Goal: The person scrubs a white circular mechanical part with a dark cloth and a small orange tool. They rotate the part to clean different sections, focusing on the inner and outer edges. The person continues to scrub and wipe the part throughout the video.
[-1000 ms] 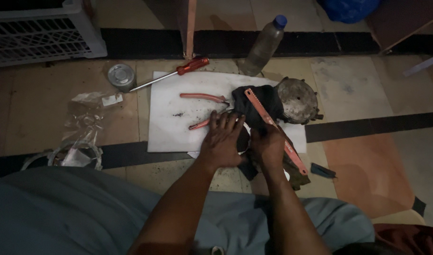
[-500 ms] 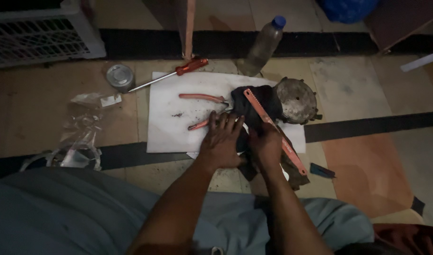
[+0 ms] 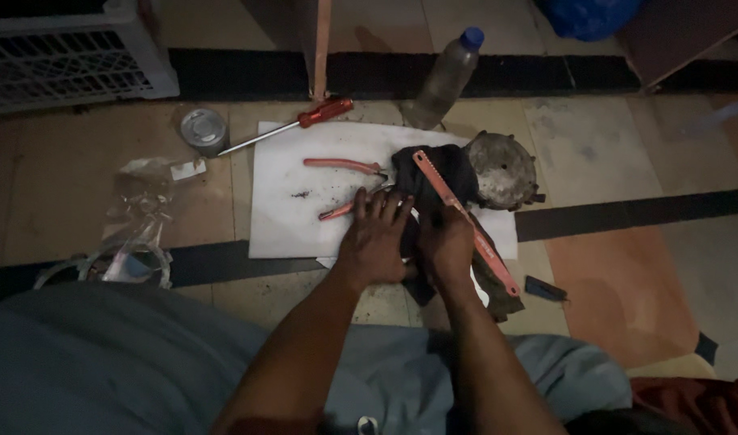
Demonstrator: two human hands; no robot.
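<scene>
— Tiled floor (image 3: 79,185), dim light, with a white sheet (image 3: 288,217) spread over it. Where are the hands?

— Both near the middle, side by side. The left hand (image 3: 377,238) lies flat, fingers spread, on the sheet's lower edge, over a dark cloth (image 3: 433,173). Its fingertips are just beside the red-handled pliers (image 3: 349,189)

— And the right hand (image 3: 448,242)?

— Pressed down on the same cloth, touching the left. Whether its fingers are curled around anything I cannot tell; neither hand clearly grasps a thing

— What lies about them?

— A red-framed hand saw (image 3: 461,217) runs from 12 o'clock of the right hand down to its 4 o'clock, across the cloth. At 1 o'clock, a round, dirty metal part (image 3: 504,171). At 11 o'clock of the left hand, a red-handled screwdriver (image 3: 292,127), and past it a small round tin (image 3: 203,129)

— Further off?

— A clear plastic bottle with a blue cap (image 3: 449,76) at 12 o'clock, a white crate (image 3: 71,48) top left, crumpled clear plastic (image 3: 139,213) at 9 o'clock
</scene>
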